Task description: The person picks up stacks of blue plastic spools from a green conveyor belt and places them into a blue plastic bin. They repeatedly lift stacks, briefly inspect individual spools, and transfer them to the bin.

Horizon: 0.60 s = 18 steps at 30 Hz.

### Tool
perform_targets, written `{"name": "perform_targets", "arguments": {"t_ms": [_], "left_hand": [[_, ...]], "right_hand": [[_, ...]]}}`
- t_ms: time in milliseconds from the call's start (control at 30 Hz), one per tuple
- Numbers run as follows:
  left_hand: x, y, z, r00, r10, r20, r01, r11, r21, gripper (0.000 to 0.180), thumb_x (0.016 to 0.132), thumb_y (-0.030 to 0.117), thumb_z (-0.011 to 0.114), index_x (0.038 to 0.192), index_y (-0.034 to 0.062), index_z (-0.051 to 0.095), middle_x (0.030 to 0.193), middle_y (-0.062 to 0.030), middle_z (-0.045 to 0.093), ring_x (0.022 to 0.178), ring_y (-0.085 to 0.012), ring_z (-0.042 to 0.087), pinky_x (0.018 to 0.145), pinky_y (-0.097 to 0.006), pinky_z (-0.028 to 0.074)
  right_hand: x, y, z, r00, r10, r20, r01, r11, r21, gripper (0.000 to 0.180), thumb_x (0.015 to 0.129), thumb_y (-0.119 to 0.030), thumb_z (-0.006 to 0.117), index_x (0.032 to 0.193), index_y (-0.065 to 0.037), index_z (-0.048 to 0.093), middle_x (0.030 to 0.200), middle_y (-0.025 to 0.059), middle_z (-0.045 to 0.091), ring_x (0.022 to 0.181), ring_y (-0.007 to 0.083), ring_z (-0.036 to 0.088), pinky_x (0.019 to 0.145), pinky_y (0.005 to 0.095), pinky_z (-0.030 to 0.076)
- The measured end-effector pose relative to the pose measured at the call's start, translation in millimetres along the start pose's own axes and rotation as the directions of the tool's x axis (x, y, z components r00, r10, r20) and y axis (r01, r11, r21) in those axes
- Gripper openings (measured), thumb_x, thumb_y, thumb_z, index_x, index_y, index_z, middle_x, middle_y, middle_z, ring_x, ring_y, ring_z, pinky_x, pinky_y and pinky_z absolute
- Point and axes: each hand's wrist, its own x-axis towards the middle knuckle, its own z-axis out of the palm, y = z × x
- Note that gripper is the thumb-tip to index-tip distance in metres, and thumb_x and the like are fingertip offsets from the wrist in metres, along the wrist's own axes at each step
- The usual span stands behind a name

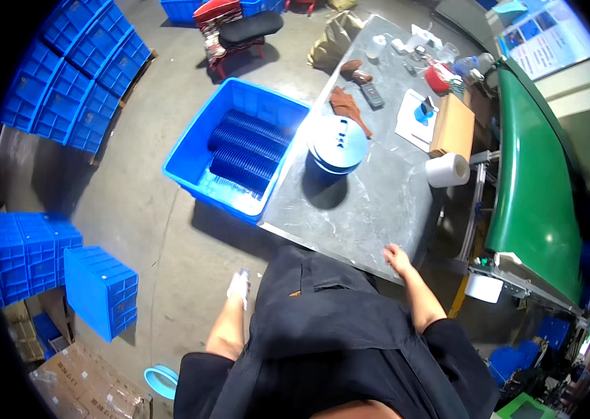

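A large open blue plastic crate (197,150) stands on the concrete floor against the left side of the grey stone-topped work table (372,202). It holds rows of dark blue ribbed discs (246,150) packed on edge, with paler flat pieces along the bottom near its front wall. On the table, near the crate, stands a stack of round pale blue plastic reels (337,144). Beyond it on the table lie a brown cardboard box (453,126) and, just in front of that box, a white paper roll (447,170).

The right hand (397,258) rests on the near edge of the table, fingers loosely spread and grasping nothing. The left hand (238,285) hangs beside the body, off the table's near left corner, and wears a pale glove; it is blurred, so I cannot tell whether its fingers are curled or holding anything.
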Motion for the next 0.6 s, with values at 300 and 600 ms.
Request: {"name": "perform_targets", "arguments": {"t_ms": [300,600], "left_hand": [[-19.2,141.6,60.3,0.946,0.276,0.173,-0.29,0.955,0.065,0.051,0.089,0.038,0.049,0.132,0.0122,0.042,0.123,-0.0107,0.052,0.112,-0.0234,0.048,0.095,-0.043,0.038],[-7.6,99.1,211.7,0.83,0.423,0.364,-0.558,0.622,0.549,0.042,0.084,0.035,0.053,0.121,0.0129,0.052,0.087,-0.011,0.059,0.071,-0.0235,0.056,0.065,-0.036,0.046]], "right_hand": [[-166.8,155.1,-3.4,0.951,0.262,-0.165,-0.264,0.964,0.01,0.043,0.083,-0.039,0.061,0.113,-0.009,0.06,0.108,0.0097,0.064,0.102,0.0234,0.059,0.087,0.0328,0.046],[-240.0,230.8,-13.2,0.869,-0.05,-0.492,0.058,0.998,0.001,0.041,0.084,-0.033,0.061,0.117,-0.009,0.058,0.101,0.009,0.066,0.095,0.0204,0.063,0.082,0.0322,0.049]]}}
